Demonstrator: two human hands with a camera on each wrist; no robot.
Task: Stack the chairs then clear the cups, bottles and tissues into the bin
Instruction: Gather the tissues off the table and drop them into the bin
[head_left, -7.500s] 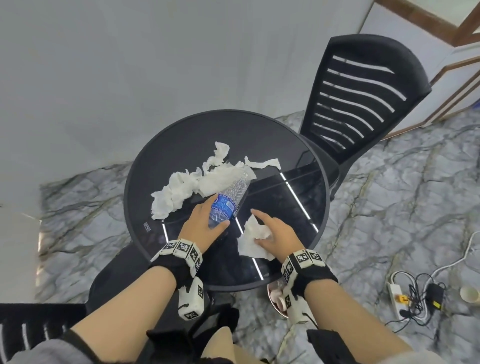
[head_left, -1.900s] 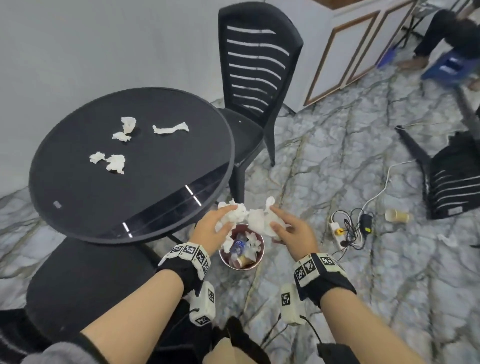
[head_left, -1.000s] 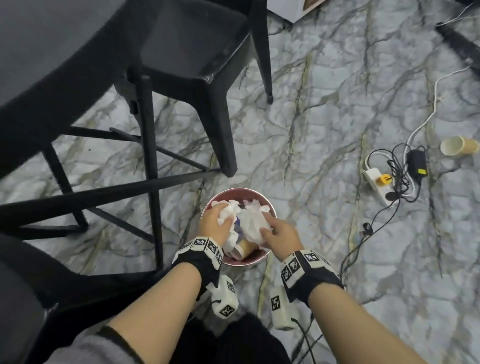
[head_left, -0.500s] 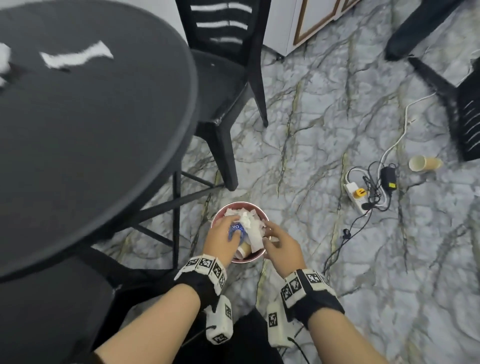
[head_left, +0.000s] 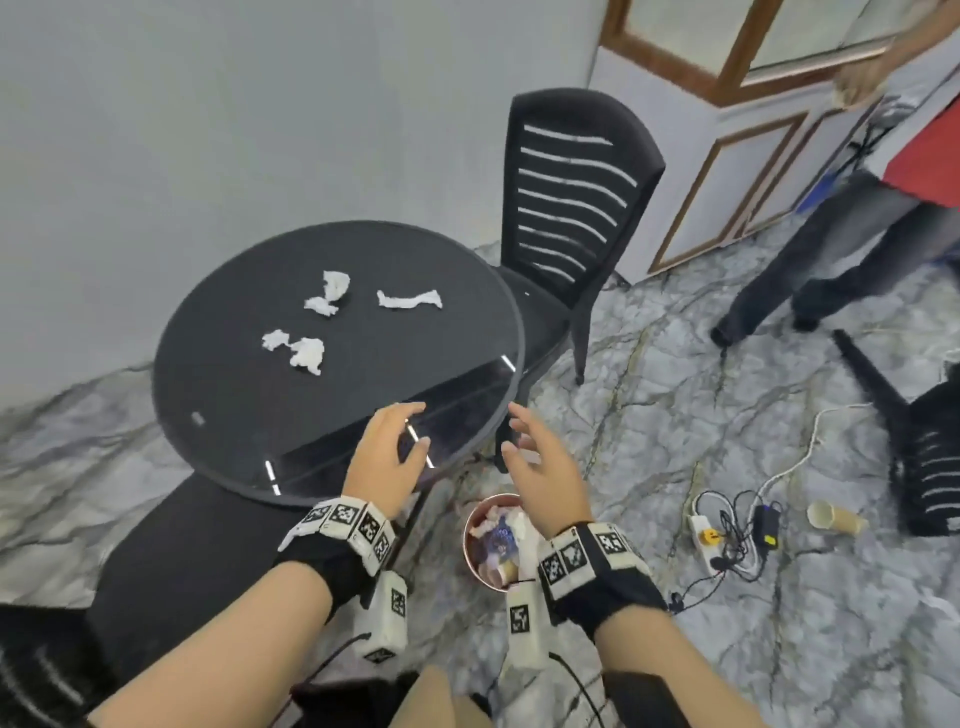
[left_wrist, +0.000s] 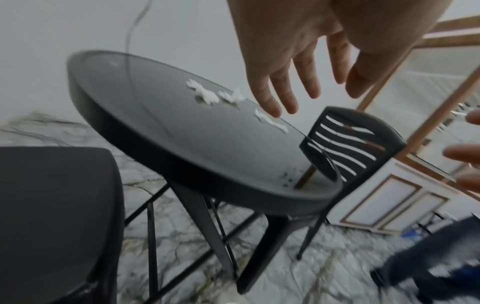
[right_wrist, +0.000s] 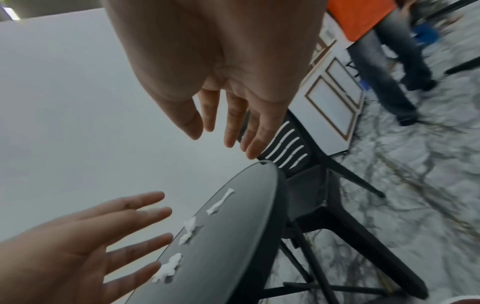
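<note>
Both hands hang empty in the air, fingers spread. My left hand is over the near rim of the round black table; my right hand is just off its right edge. Below them on the floor stands the small red bin, holding tissues, a bottle and a cup. Torn tissues lie on the table: one pair, a strip, another clump. The left wrist view shows the left hand above the tissues. In the right wrist view the right hand is open too.
A black slatted chair stands behind the table, and another chair's seat is at my near left. A paper cup lies on the marble floor by a power strip and cables. A tipped chair and a walking person are at right.
Both hands have let go of the tissues in the bin and risen to table height, empty. The head view has lifted from the bin to the table.
</note>
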